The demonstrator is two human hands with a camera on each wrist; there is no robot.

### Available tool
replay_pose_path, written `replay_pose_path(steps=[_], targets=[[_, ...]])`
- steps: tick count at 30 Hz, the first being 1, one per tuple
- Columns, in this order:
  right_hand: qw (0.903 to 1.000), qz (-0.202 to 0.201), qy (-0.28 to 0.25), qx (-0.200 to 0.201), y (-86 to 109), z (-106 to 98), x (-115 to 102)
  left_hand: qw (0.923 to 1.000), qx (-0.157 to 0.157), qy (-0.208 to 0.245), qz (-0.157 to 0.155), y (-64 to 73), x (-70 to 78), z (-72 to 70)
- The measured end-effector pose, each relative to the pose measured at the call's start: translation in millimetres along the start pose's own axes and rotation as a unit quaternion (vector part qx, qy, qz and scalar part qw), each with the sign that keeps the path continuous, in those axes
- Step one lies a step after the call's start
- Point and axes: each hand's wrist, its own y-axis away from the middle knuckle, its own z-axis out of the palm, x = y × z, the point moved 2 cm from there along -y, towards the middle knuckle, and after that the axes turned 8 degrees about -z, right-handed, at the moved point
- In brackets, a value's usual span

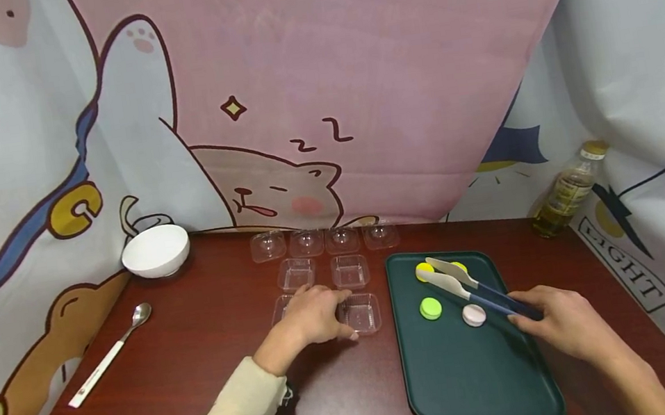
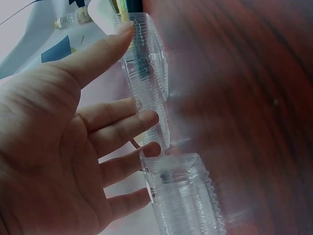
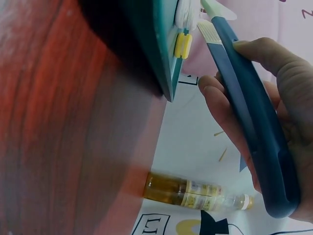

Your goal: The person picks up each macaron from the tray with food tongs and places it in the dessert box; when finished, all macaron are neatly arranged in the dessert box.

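My left hand (image 1: pixel 314 316) is over the two nearest clear plastic boxes, thumb and fingers spread. The right box (image 1: pixel 364 313) is between thumb and fingers in the head view; the left box (image 1: pixel 280 307) is partly hidden behind the hand. In the left wrist view the fingertips (image 2: pixel 150 117) are right at the boxes' rims. My right hand (image 1: pixel 565 320) grips blue-handled tongs (image 1: pixel 490 304) with pale tips, which reach over a dark green tray (image 1: pixel 456 377). The tips overlap two yellow macarons (image 1: pixel 423 270). Nearer on the tray lie a green macaron (image 1: pixel 430 308) and a pale pink macaron (image 1: pixel 474 316).
Two more clear boxes (image 1: pixel 350 272) stand behind, with a row of clear domed lids (image 1: pixel 307 242) along the wall. A white bowl (image 1: pixel 157 251) and a long-handled spoon (image 1: pixel 101 367) are at left. An oil bottle (image 1: pixel 565 198) stands at the back right. Printed cloth walls enclose the table.
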Motion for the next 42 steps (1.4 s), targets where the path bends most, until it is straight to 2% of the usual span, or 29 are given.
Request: replay_pose_path(steps=[9,30,37,42], targets=[[0.9995,0.018,-0.016,-0.022,-3.4,2.5,-0.7,0.9998,0.008,-0.014,0.007,0.2,-0.6,2.6],[1.0000,0.004,0.003,0.007,-3.6,2.2,-2.4,0.9995,0.016,-0.024,0.012,-1.2,-1.6,3.5],[0.9992,-0.020,0.004,0.033,-1.7,-1.3,-10.9,0.9994,0.016,-0.028,0.012,-1.8,-0.8,3.4],[0.9994,-0.023,-0.005,0.027,-3.0,-5.1,-18.7,0.9996,0.010,-0.024,0.009,-1.8,0.2,1.1]])
